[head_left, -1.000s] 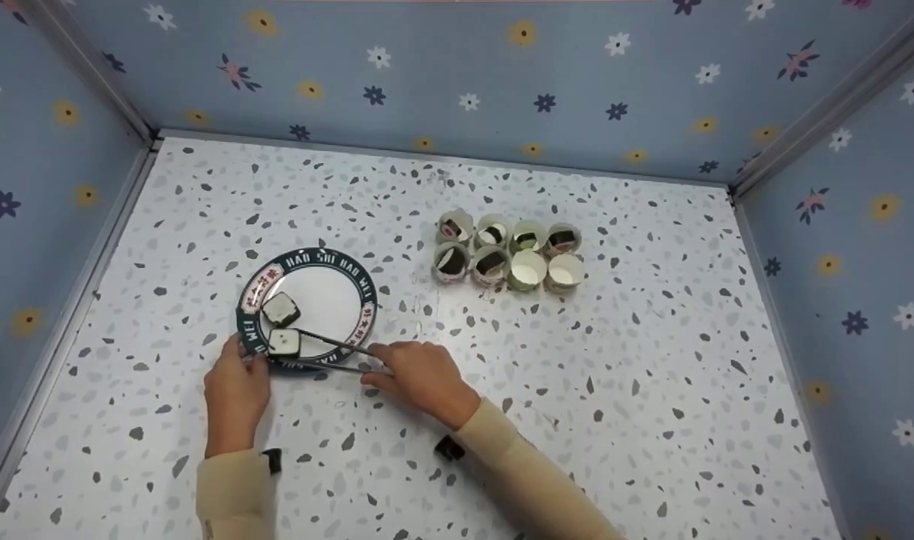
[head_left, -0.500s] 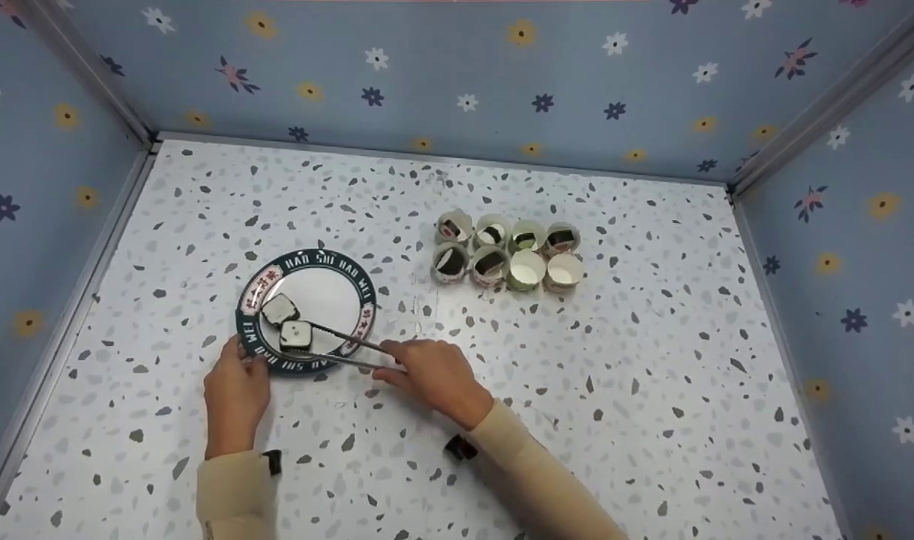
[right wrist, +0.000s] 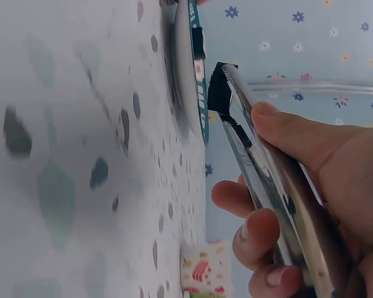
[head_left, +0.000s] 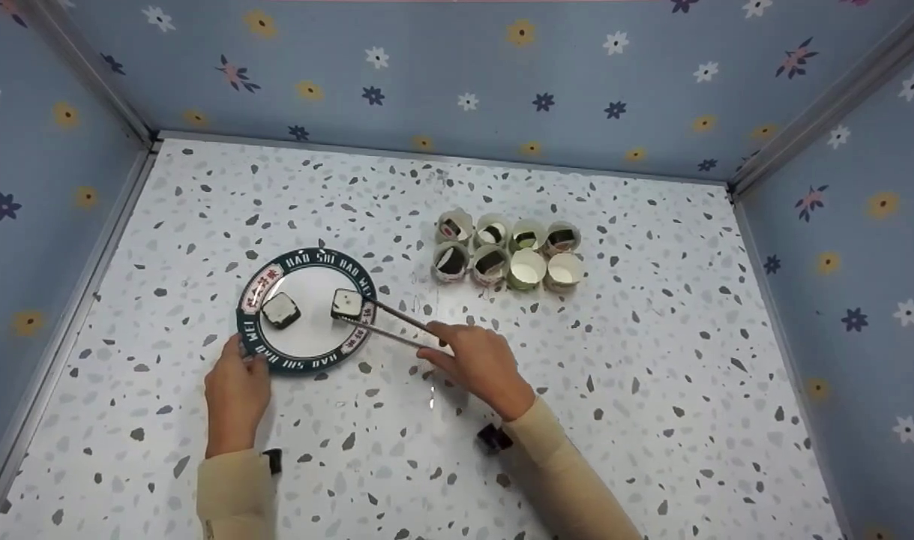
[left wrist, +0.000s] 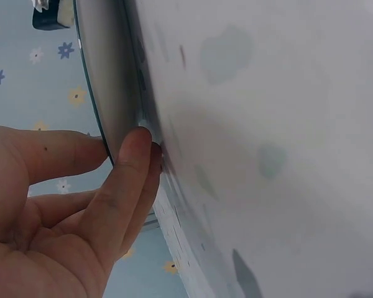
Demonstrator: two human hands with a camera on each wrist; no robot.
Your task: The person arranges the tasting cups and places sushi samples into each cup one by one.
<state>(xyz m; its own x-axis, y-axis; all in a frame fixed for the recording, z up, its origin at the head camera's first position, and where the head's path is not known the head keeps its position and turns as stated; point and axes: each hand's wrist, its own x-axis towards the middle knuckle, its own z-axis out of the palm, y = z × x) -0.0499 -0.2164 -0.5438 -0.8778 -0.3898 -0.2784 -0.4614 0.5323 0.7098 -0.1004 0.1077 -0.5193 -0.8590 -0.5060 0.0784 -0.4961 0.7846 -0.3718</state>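
A round white plate [head_left: 314, 334] with a dark green lettered rim lies at left on the table. My left hand [head_left: 237, 394] grips its near-left edge; in the left wrist view the thumb is at the rim and other fingers reach under the plate. My right hand [head_left: 486, 367] holds metal tongs [right wrist: 267, 167]. Their tips pinch a square sushi piece [head_left: 347, 303], white on top with dark sides, over the plate's right side. In the right wrist view this piece is raised off the plate. A second sushi piece [head_left: 281, 310] rests on the plate's left part.
Right of the plate, several small paper cups [head_left: 528, 270] stand close together in two rows. Most contain dark-wrapped pieces; the two at front right show plain pale insides. Flowered blue walls [head_left: 457, 75] border the speckled table [head_left: 614, 450] at back and sides.
My right hand and tongs have moved right and away from me, carrying the sushi piece from beside the other one to the plate's right side. My left hand has stayed put.
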